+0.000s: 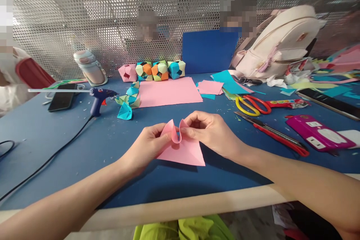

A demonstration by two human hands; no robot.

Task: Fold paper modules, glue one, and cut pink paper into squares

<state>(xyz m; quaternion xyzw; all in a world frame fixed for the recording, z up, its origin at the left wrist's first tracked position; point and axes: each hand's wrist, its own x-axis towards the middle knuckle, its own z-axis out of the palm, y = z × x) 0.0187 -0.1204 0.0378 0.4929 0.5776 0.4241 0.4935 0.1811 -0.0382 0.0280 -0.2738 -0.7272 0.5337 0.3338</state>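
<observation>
A small sheet of pink paper (187, 152) is held up between my two hands, just above the blue table. Its upper edge bends down into a curved dip in the middle. My left hand (153, 138) pinches the left side of the paper between thumb and fingers. On the other side of the dip, my right hand (208, 131) pinches the upper right part. Beyond my hands lies a larger pink sheet (171, 92). Folded blue and green paper pieces (125, 110) sit to its left.
At left are a glue gun (98, 101) with a trailing cord, a phone (62, 97) and a bottle (90, 67). Paper balls (159, 70) line the back. Scissors (253, 105), a utility knife (277, 135), a purple power bank (317, 133) and a backpack (278, 45) stand or lie right.
</observation>
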